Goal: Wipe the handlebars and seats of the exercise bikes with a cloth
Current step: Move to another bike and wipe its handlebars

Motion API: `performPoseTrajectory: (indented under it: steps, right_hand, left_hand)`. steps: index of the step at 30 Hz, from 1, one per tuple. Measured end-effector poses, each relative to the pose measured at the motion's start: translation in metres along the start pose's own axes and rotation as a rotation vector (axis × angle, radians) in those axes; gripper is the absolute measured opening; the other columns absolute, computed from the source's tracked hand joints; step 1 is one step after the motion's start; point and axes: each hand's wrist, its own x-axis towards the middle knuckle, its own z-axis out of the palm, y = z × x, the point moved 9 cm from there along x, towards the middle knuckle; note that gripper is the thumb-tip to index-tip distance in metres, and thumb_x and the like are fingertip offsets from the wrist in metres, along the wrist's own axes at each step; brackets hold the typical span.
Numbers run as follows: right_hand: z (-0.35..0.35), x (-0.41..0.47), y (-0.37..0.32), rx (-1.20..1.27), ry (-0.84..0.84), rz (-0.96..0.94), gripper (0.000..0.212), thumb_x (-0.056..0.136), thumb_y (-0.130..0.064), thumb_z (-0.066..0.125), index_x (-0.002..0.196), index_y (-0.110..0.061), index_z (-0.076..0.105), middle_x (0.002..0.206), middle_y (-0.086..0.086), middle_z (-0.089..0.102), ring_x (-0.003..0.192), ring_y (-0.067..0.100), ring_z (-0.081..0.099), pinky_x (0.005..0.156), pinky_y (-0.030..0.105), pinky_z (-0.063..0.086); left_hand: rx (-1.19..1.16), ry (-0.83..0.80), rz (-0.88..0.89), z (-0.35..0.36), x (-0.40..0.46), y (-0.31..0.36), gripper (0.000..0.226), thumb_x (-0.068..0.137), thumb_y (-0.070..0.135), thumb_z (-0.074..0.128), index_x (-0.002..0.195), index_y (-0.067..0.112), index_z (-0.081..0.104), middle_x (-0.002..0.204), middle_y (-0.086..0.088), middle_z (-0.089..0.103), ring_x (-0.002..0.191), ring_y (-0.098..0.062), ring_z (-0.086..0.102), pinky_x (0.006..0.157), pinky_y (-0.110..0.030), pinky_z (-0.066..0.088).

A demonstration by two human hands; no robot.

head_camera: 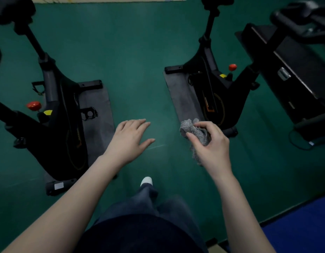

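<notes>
My right hand (211, 143) is shut on a crumpled grey cloth (191, 129), held in the air above the green floor. My left hand (130, 139) hovers flat with fingers apart and holds nothing. A black exercise bike (54, 99) stands to the left on a dark mat, its seat (14, 10) at the top left corner. A second black exercise bike (211, 83) stands ahead on the right, its seat post (212, 19) rising to the top edge. Neither hand touches a bike. The handlebars of both bikes are out of view or cut off by the frame.
A treadmill (293, 73) stands at the right, with the blurred black handlebars (302, 17) of another machine above it. Green floor (136, 70) lies between the two bikes. A blue mat (304, 223) lies at the bottom right. My legs and a white shoe (146, 180) show below.
</notes>
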Motion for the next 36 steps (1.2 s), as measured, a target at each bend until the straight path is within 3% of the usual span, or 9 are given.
performPoseTrajectory:
  steps: [13,26,28,31,33,36]
  right_hand:
    - [0.086,0.173,-0.023,0.092,-0.355,-0.239,0.020,0.080,-0.014,0.076,0.097,-0.017,0.066,0.098,-0.005,0.066,0.092,0.007,0.059,0.082,0.003,0.038]
    - [0.134,0.318,-0.027,0.125,-0.698,-0.490,0.018,0.081,-0.019,0.075,0.095,-0.020,0.066,0.097,-0.007,0.066,0.089,0.004,0.059,0.077,0.001,0.036]
    - [0.148,0.329,-0.037,0.145,-0.737,-0.511,0.018,0.081,-0.019,0.075,0.095,-0.021,0.065,0.096,-0.007,0.066,0.087,0.008,0.062,0.079,0.012,0.046]
    - [0.178,0.336,-0.059,0.174,-0.837,-0.537,0.017,0.082,-0.020,0.074,0.095,-0.021,0.064,0.097,-0.007,0.064,0.079,0.020,0.066,0.072,0.042,0.055]
    - [0.201,0.338,-0.076,0.196,-0.903,-0.570,0.016,0.083,-0.021,0.072,0.097,-0.023,0.063,0.099,-0.008,0.063,0.076,0.024,0.066,0.066,0.049,0.055]
    - [0.234,0.343,-0.107,0.233,-0.960,-0.641,0.016,0.084,-0.021,0.071,0.099,-0.024,0.064,0.098,-0.011,0.061,0.076,0.023,0.066,0.064,0.048,0.056]
  left_hand:
    - [-0.139,0.084,-0.486,-0.024,0.055,-0.080,0.064,0.092,0.052,0.047,0.146,0.020,0.033,0.154,0.002,0.028,0.141,-0.017,0.025,0.115,-0.036,0.021]
    - [-0.166,0.280,-0.934,-0.044,0.108,-0.079,0.063,0.093,0.056,0.041,0.146,0.024,0.033,0.153,0.005,0.031,0.142,-0.012,0.023,0.115,-0.030,0.013]
    - [-0.181,0.291,-0.995,-0.044,0.105,-0.084,0.063,0.092,0.057,0.041,0.145,0.024,0.034,0.153,0.005,0.032,0.142,-0.012,0.024,0.115,-0.031,0.014]
    - [-0.201,0.320,-1.091,-0.045,0.099,-0.099,0.063,0.092,0.057,0.042,0.145,0.023,0.036,0.152,0.004,0.034,0.140,-0.014,0.028,0.114,-0.033,0.018]
    - [-0.209,0.329,-1.141,-0.045,0.100,-0.111,0.063,0.091,0.057,0.042,0.144,0.023,0.037,0.151,0.004,0.034,0.139,-0.015,0.029,0.114,-0.034,0.021]
    - [-0.225,0.344,-1.190,-0.047,0.108,-0.134,0.063,0.091,0.057,0.042,0.144,0.024,0.038,0.151,0.004,0.034,0.139,-0.015,0.029,0.113,-0.035,0.020]
